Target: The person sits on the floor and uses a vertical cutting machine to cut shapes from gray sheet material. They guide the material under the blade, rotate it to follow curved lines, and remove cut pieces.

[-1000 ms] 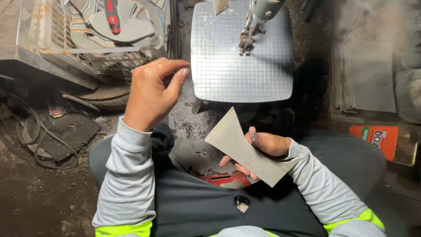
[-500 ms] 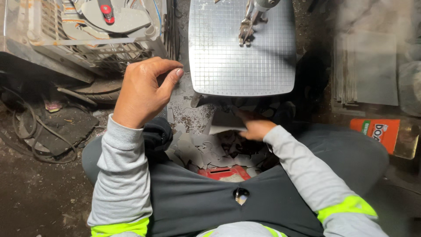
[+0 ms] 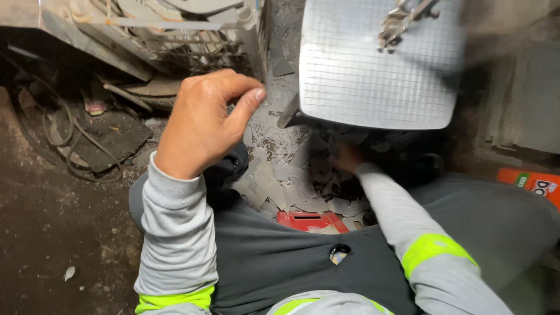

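Since the earlier frame, right hand [image 3: 349, 157] has dropped into grey scraps [image 3: 303, 186] at six o'clock below the gridded surface [image 3: 373, 87], grip unreadable; left hand [image 3: 204, 122] hovers, loosely curled, empty.

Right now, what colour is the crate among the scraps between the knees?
Red crate, seen in the head view.

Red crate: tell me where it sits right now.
In the head view the red crate sits low at centre between the person's knees, half buried under grey scrap pieces, below the gridded metal plate.
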